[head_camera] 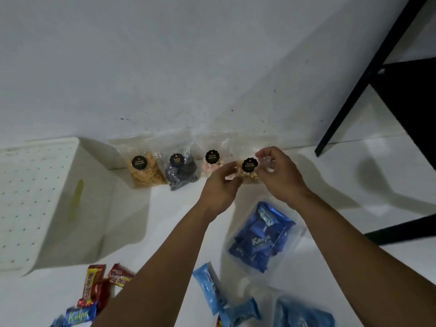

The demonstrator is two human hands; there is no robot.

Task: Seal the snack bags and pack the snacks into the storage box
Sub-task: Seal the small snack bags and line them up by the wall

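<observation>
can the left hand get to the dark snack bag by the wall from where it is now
Probably yes. The dark snack bag stands just to the left of the left hand with bare floor between them, but that hand now pinches the nut bag and would have to let go first.

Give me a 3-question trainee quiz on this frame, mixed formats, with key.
1. True or false: both the left hand and the right hand hold the rightmost clear snack bag.
2. How many clear snack bags with round black labels stand along the wall? A) two B) four C) six
3. Fill in: the white storage box lies to the ____ of the bag of orange sticks.

Key
1. True: fingers of both hands pinch that bag.
2. B: the orange sticks, the dark snack bag, the pink snack bag and the held one.
3. Left.
</observation>
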